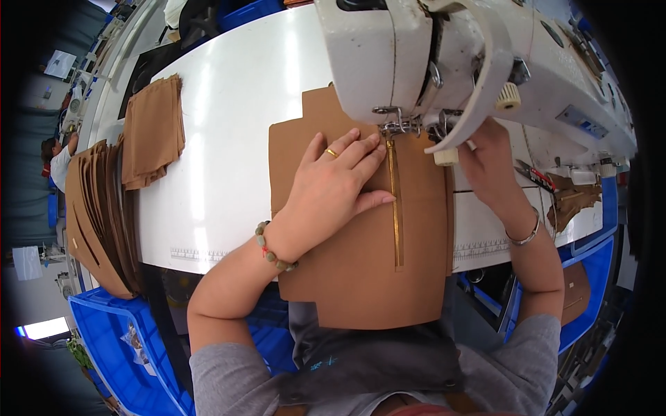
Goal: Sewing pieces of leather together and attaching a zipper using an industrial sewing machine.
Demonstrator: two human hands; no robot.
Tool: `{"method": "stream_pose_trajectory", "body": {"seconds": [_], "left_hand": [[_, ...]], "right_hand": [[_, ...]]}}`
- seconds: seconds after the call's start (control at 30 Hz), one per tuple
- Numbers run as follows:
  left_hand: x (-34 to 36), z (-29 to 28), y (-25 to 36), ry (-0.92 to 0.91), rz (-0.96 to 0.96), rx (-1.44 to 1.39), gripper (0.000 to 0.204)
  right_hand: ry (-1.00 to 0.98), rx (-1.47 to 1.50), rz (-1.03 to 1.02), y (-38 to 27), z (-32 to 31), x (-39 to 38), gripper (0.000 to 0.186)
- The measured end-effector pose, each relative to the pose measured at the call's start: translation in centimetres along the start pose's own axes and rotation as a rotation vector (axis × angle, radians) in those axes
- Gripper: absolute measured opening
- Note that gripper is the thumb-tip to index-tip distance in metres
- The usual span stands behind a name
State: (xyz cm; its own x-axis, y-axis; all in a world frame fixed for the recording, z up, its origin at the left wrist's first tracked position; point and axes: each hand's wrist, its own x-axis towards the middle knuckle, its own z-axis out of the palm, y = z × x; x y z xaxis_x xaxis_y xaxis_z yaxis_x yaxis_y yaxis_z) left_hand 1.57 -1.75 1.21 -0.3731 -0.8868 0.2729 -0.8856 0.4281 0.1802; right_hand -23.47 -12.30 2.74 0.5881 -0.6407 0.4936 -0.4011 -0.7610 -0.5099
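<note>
your left hand point(333, 184) lies flat, fingers spread, pressing the brown panel point(361, 263) on the table point(229, 139) just left of the gold zipper point(396, 208). keep that pressure even so the zipper feeds straight to the presser foot point(402, 127). your right hand point(489, 166) rests beside the foot, under the sewing machine point(472, 62); i can't tell its grip. panel stacks point(152, 132) lie far left, scissors point(534, 173) far right, both clear.

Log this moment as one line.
left hand: flat on brown panel beside gold zipper | right hand: at sewing machine presser foot, grip hidden
</note>
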Motion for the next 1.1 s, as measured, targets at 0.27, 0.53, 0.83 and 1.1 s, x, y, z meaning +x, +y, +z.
{"method": "stream_pose_trajectory", "body": {"seconds": [0.27,0.53,0.83,1.1], "left_hand": [[-0.1,0.0,0.0,0.016,0.005,0.003,0.063],[-1.0,0.1,0.9,0.032,-0.006,0.134,0.065],[-10.1,-0.8,12.2,-0.119,0.015,0.088,0.078],[-9.3,-5.8,7.2,-0.216,-0.647,-1.081,0.03]], "right_hand": [[-0.162,-0.405,-0.28,-1.2,3.6,-2.0,0.054],[-0.129,-0.427,-0.235,-2.2,2.2,-1.1,0.05],[-0.084,-0.13,0.024,-5.2,-3.5,-9.0,0.027],[-0.007,-0.003,-0.206,-7.0,-1.5,-12.4,0.024]]}}
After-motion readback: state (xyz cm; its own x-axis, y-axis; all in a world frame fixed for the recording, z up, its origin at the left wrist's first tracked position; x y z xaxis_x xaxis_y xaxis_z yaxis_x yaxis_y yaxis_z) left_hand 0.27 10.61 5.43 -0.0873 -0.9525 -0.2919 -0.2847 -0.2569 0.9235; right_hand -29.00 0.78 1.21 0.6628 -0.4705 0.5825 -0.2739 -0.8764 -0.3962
